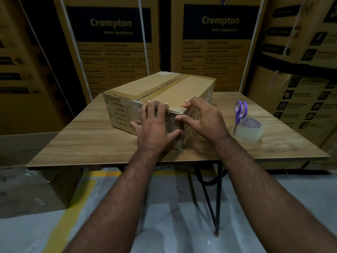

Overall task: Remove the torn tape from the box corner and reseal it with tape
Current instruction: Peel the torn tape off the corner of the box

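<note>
A brown cardboard box (160,88) lies on the wooden table (91,143), taped along its top seam, with its near corner pointing at me. Torn, wrinkled tape (177,109) clings to that corner's top edge. My left hand (155,126) lies flat on the box's left end face, fingertips hooked over the top edge. My right hand (202,117) is at the corner: its thumb presses the corner edge and its index fingertip touches the top just above the torn tape. Neither hand visibly pinches the tape. A roll of clear tape (249,130) stands on the table to the right.
Purple-handled scissors (240,111) lean up behind the tape roll. Tall printed cartons (113,42) wall in the back and both sides. A low carton (27,189) sits on the floor at the left. The table's black legs (218,198) stand below the near edge.
</note>
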The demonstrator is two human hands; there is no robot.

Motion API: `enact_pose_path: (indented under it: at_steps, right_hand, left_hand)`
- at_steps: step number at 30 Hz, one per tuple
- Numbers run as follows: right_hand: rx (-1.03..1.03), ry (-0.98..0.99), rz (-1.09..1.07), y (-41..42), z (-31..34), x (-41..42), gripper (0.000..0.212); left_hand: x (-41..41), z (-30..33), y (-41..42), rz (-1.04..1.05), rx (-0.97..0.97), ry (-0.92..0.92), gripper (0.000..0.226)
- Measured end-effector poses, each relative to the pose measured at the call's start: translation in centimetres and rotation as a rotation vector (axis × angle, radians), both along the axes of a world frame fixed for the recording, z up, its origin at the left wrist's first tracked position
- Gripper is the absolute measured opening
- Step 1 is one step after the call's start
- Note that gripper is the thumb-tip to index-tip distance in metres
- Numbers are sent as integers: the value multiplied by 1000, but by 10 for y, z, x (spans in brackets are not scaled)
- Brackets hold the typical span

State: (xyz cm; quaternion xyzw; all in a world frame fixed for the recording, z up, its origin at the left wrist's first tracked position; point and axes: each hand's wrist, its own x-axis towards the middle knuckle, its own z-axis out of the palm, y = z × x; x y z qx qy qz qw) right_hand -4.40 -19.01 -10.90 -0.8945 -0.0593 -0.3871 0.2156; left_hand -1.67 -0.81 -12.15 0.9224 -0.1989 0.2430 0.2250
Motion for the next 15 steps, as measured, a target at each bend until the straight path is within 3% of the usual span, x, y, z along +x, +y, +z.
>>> enact_pose_path:
  at_steps: [11, 15]
  right_hand:
    - [95, -11, 22, 4, 3, -5, 62]
    - [94, 6, 14, 5, 3, -5, 62]
  left_hand:
    - [1, 1, 2, -16, -31, -1, 80]
    - [2, -3, 0, -12, -1, -6, 89]
